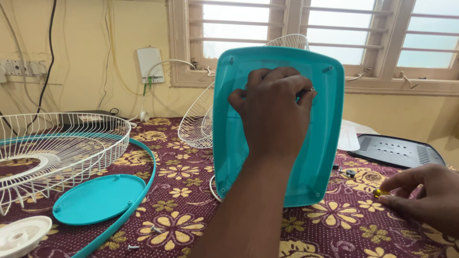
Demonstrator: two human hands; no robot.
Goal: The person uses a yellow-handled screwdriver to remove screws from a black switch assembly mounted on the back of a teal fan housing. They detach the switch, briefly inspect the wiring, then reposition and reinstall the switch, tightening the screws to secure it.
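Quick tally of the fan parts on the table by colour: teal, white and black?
Teal: 3 – upright panel held by the left hand, round cap, ring
White: 3 – left grille, rear grille, hub
Black: 1 – vented base plate
Total: 7

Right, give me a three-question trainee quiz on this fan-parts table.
1. True or false: the left hand presses on the upright teal base panel.
2. What does the right hand pinch? A) the small yellow piece B) a white grille C) a cable
3. Where does the round teal cover lie?

Key: 1 true. 2 A. 3 Flat on the floral cloth, inside the teal ring, near the white wire grille.
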